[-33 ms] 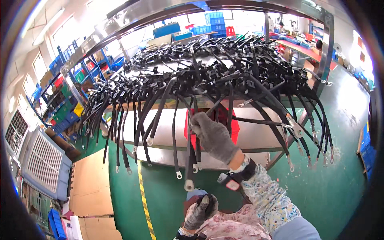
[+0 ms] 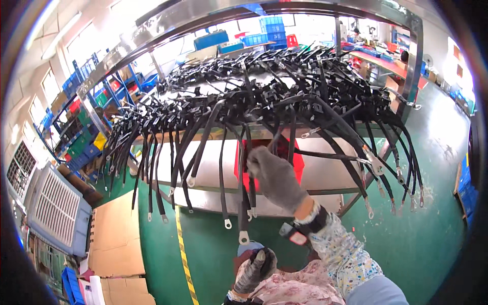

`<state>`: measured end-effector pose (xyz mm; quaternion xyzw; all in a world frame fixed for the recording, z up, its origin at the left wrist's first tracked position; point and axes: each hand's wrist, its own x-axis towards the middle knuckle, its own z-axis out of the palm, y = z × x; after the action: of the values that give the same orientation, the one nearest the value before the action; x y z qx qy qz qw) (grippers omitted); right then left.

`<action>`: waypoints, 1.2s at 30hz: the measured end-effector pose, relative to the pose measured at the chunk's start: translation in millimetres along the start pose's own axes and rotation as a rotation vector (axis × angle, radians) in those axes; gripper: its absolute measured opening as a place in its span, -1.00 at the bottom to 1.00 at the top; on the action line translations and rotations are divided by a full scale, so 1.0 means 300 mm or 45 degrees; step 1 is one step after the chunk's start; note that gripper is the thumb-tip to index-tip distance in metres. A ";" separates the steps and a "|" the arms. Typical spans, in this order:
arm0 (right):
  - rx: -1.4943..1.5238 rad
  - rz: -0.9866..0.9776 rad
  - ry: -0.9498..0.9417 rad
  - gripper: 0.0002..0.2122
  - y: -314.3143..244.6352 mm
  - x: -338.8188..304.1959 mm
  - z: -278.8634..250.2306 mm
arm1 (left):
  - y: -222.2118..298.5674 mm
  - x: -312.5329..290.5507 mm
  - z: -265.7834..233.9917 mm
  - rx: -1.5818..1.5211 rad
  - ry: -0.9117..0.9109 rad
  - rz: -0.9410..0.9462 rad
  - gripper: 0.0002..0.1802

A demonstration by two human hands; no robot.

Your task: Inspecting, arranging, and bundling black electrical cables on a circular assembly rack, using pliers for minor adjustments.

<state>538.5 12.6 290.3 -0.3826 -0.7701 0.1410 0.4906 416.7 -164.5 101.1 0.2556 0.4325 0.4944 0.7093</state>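
My right hand point(image 2: 274, 178), in a grey glove, is closed with curled fingers beside a thick black cable point(image 2: 244, 203) that hangs from the heap and ends in a ring lug. A slanting cable runs down behind the fingers; whether they grip it is hidden. Low in the middle, close to my body, my left hand point(image 2: 256, 269) wears a grey glove with dark parts. Its fingers are curled in with the thumb over them, and what lies inside cannot be seen. A dark wrist strap with a small device point(image 2: 293, 234) circles my right wrist.
Black cables point(image 2: 264, 101) lie heaped on a metal-framed rack point(image 2: 417, 56), many hanging over its near edge. A red object point(image 2: 296, 168) shows behind them. Cardboard point(image 2: 117, 234) and a slatted grey-blue crate point(image 2: 58, 208) stand left; yellow-black tape point(image 2: 183, 254) marks the green floor.
My right hand has shifted slightly right and down, away from the thick cable. That cable's lug has swung a little right. My left hand stays in place.
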 end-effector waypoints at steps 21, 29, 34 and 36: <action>0.529 0.320 0.264 -0.89 0.064 -0.336 -0.080 | -0.077 -0.012 -0.033 -0.013 -0.003 0.132 -0.75; 0.976 0.830 0.156 -0.74 0.093 -0.405 -0.065 | -0.007 -0.066 -0.001 -0.028 -0.087 0.068 -0.72; 1.166 0.699 0.195 -0.74 0.109 -0.417 0.020 | 0.037 -0.110 0.031 -0.556 -0.087 -0.256 -0.71; 1.067 0.677 0.246 -0.76 0.088 -0.404 0.031 | 0.036 -0.121 0.029 -0.146 -0.147 -0.060 -0.72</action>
<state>569.7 -56.4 191.7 -0.3469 -0.4742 0.5222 0.6182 414.1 -193.3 127.1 0.2323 0.3676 0.4859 0.7581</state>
